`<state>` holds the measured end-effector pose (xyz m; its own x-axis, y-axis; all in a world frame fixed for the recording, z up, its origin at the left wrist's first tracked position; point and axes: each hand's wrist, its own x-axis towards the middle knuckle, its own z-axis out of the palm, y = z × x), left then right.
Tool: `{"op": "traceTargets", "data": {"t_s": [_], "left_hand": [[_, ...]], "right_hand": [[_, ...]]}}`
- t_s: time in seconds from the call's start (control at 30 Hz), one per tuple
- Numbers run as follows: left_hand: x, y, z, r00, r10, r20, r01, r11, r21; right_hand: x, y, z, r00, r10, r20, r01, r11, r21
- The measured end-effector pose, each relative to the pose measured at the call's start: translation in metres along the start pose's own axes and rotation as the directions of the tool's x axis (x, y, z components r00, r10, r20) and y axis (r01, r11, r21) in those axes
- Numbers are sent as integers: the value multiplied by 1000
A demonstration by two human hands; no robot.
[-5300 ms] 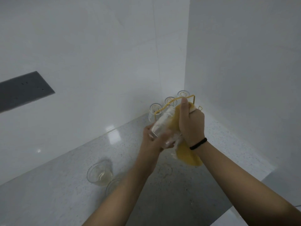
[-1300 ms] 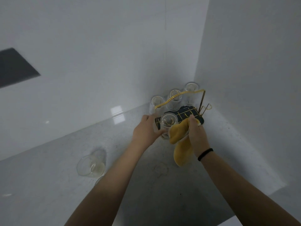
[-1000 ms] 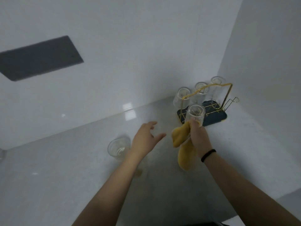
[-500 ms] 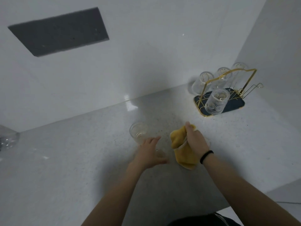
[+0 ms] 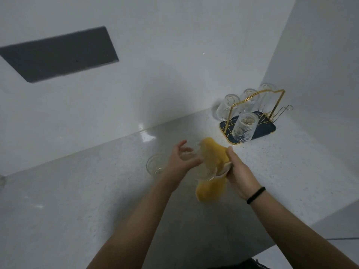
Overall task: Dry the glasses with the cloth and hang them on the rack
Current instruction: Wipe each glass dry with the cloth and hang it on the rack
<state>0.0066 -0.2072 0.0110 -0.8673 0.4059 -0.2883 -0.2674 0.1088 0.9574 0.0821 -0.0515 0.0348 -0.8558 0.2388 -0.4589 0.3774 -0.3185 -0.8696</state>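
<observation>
I hold a ribbed glass [image 5: 204,167] in my left hand [image 5: 182,162], fingers curled round it, above the table [image 5: 77,191], near the rack [image 5: 254,117]. My right hand [image 5: 240,175] grips the yellow cloth [image 5: 211,171] against it. Four glasses hang upside down on the rack; another glass [image 5: 156,166] stands just beyond my left hand from the rack.

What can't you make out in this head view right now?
- Glass in the hands: motion-blurred and see-through; wet or dry unclear.
- Left hand: grip on that glass smeared by blur.
- Cloth: lower end blurred; the right hand covers part.
- Counter glass: partly behind the left hand.
- Rear rack glasses: small, crossed by the wire frame.
- Object at the left edge: cut off.
</observation>
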Motion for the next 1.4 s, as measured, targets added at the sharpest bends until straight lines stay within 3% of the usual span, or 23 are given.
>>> {"op": "traceTargets", "data": {"t_s": [0.07,0.13,0.23,0.4,0.5,0.73,0.83,0.9,1.07,1.2,1.27,1.4], "left_hand": [[6,15,22,999,-35,5,35,968,-249],[10,24,48,998,-31,-54,10,935,-355],[12,34,84,989,76,-124,-99,977,-191],[19,49,103,978,201,57,-199,979,-34],[23,59,111,980,199,32,-196,977,-80],[14,86,142,998,19,-63,-39,944,-328],[15,90,148,996,8,-91,-34,958,-286],[13,87,152,997,0,-82,-22,961,-276],[19,81,159,996,-55,-69,22,913,-406],[27,81,161,991,-78,-108,22,894,-448],[27,80,159,994,-92,-66,54,900,-433],[21,83,157,984,-144,110,180,843,-508]], "right_hand": [[-5,-8,-4,995,-89,36,88,996,26],[-8,-17,-6,988,-153,14,151,985,78],[-10,-33,-14,979,-191,-66,200,966,165],[-11,-58,-32,976,-217,14,199,920,337],[-12,-69,-41,968,-252,13,241,938,250],[-2,-75,-53,936,-347,63,339,934,110],[7,-64,-50,926,-375,31,376,925,-48],[15,-73,-55,937,-350,-16,348,935,-61],[28,-106,-62,982,-186,-42,190,967,172],[12,-72,-47,949,-315,-28,316,946,67],[10,-78,-48,942,-331,-52,335,940,71],[32,-106,-70,988,-125,-93,147,945,293]]}}
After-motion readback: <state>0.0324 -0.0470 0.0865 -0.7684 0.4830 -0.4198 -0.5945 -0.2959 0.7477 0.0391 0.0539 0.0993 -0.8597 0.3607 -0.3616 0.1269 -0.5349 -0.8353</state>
